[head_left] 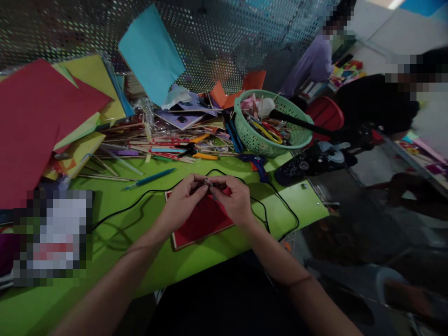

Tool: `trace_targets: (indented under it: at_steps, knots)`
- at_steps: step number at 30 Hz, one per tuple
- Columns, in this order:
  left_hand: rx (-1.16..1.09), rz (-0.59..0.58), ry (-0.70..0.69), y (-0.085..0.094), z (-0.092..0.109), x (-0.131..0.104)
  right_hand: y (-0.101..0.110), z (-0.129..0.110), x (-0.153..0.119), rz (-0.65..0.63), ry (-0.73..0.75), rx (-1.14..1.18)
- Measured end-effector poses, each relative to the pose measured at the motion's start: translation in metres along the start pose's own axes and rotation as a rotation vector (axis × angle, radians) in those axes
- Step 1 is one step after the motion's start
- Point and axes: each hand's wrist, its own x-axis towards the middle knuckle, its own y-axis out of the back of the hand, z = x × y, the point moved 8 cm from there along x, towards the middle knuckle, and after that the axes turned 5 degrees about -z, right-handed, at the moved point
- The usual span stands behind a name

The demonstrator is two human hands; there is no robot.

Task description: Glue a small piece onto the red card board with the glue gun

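A small dark piece (209, 184) sits pinched between the fingertips of both hands, too dim and too small to make out its shape. The left hand (184, 198) and the right hand (234, 199) meet over the middle of the green worktop (196, 261), fingers curled in and thumbs pressed toward each other, so each hand grips the piece from its own side. Directly under the hands lies a red board (203, 224) with a pale wooden edge, flat on the worktop and turned at a slant; the piece is held just above its far edge, not resting on it.

A black cord (140, 198) loops across the worktop from the left, passes behind the hands and curls round to the right of the board. A blue pen (150, 178) lies beyond the left hand.

A green mesh basket (261, 142) stands at the far right of the worktop, well apart from the hands, holding scissors with yellow and red handles, sticks and a pale rounded lump. Left of it spreads a heap of sticks (164, 149), and red paper (31, 121) is stacked at far left.
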Motion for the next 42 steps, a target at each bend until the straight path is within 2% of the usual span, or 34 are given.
trace_targets:
  at_steps: [6,14,19,27,33,42]
  knots:
    - [0.080,-0.017,-0.002,0.004,0.000,0.001,-0.004,0.000,-0.002,-0.042,0.035,-0.084]
    - [0.396,0.001,-0.050,0.000,0.013,-0.004,-0.005,-0.004,-0.002,-0.045,0.085,-0.071]
    - [0.518,0.043,-0.072,0.001,0.014,-0.006,-0.005,-0.003,-0.003,-0.051,0.060,-0.090]
    - [0.542,0.034,-0.056,0.001,0.011,-0.006,-0.003,-0.005,-0.004,-0.021,0.072,-0.126]
    - [0.466,0.005,-0.073,0.000,0.010,-0.003,-0.004,-0.012,-0.004,0.005,0.139,-0.152]
    - [0.477,0.042,-0.039,-0.001,0.008,-0.005,-0.008,-0.015,-0.006,-0.018,0.183,-0.218]
